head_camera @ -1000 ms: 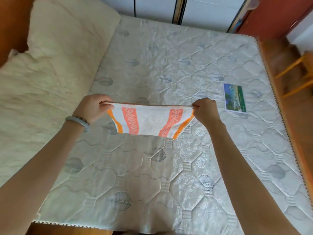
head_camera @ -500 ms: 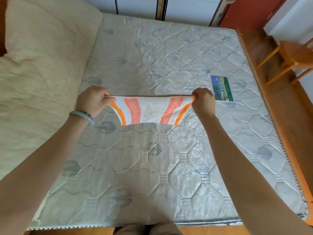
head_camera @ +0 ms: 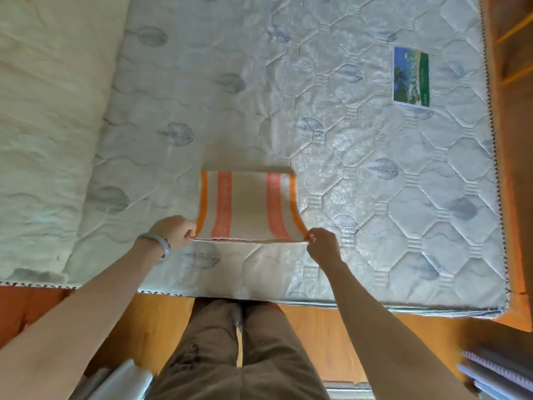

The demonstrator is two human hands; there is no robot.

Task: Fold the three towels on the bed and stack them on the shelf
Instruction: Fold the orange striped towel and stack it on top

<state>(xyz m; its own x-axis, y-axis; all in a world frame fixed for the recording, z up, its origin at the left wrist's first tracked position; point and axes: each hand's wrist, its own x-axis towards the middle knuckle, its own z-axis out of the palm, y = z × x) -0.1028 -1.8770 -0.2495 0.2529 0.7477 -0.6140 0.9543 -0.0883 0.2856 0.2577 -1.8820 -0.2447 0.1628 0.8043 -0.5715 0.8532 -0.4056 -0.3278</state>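
Quilted mattress (head_camera: 360,145), pale grey-white with a leaf pattern, fills most of the view; a cream blanket (head_camera: 49,116) covers its left side. Orange wooden floor (head_camera: 311,333) shows at the near edge, where the person stands in brown trousers (head_camera: 230,356). One towel (head_camera: 248,206) is visible, white with four orange stripes. It lies near the mattress's front edge, its stripes and long axis running away from the person, far end resting on the mattress, near end lifted. The left hand (head_camera: 173,232) pinches the near left corner between closed fingers; the right hand (head_camera: 323,245) pinches the near right corner likewise. One bracelet (head_camera: 161,242) sits on the left wrist. One printed card (head_camera: 411,77) lies well apart, to the far right.
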